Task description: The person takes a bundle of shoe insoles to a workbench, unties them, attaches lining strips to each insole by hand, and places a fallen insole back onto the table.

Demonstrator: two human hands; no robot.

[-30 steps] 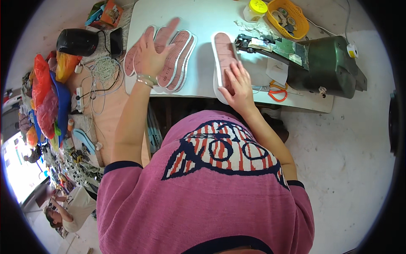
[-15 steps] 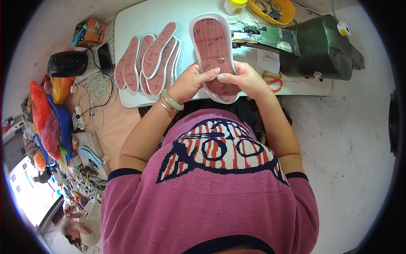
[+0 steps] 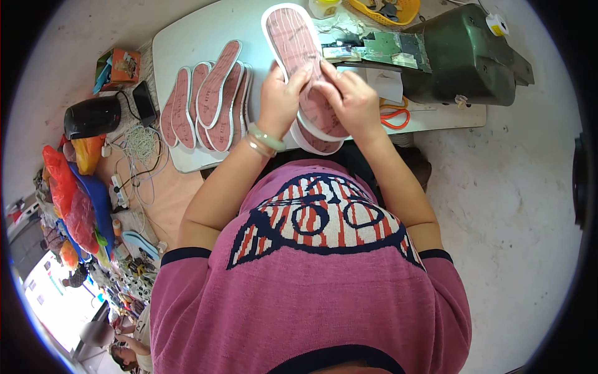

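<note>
A dark-pink insole [image 3: 290, 37] with a white edge is held up over the table's front edge. Beneath it the heel of a second insole [image 3: 316, 146] sticks out below the first one's heel. My left hand [image 3: 279, 98] grips the left side, its thumb on the upper face. On the right, my right hand [image 3: 354, 103] has its thumb and fingers closed on the upper insole near its middle. Several similar insoles [image 3: 215, 87] lie overlapping on the white table [image 3: 187, 43] to the left.
A green sewing machine [image 3: 461, 56] stands at the right, with orange-handled scissors [image 3: 395, 118] next to it. Farther back are a yellow basket [image 3: 408, 14] and a yellow-topped jar [image 3: 322, 9]. A phone [image 3: 144, 103] and cables [image 3: 142, 142] lie left; another person [image 3: 132, 344] is at lower left.
The held insoles have slid apart, so the lower one's heel now shows. My right hand has moved up and bent its fingers inward. The view has shifted slightly.
</note>
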